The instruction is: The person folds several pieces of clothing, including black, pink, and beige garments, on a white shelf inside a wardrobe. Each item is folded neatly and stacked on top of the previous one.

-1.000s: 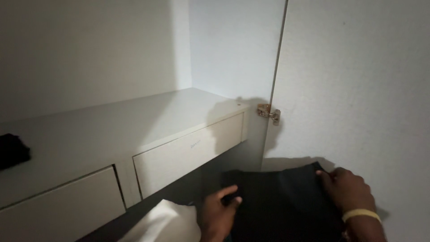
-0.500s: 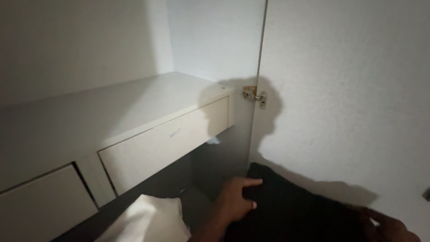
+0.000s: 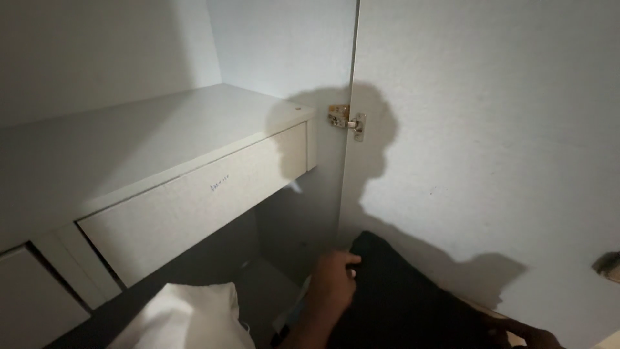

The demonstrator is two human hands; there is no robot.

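A folded black cloth (image 3: 400, 300) lies low in the view, in front of an open white cupboard door (image 3: 491, 148). My left hand (image 3: 332, 281) grips its far left edge, fingers curled over the fabric. My right hand (image 3: 526, 336) shows only as fingertips at the bottom right edge, touching the cloth's near right side; whether it grips the cloth is not visible.
A white drawer unit (image 3: 194, 187) with two drawer fronts runs along the left under a white shelf top (image 3: 129, 136). A metal hinge (image 3: 349, 121) joins the door to the cupboard wall. White folded fabric (image 3: 187, 317) lies below the drawers.
The view has shifted right and down. The black cloth has moved towards the cupboard opening, with my left hand going forward on its edge. My right hand has slipped mostly out of view.
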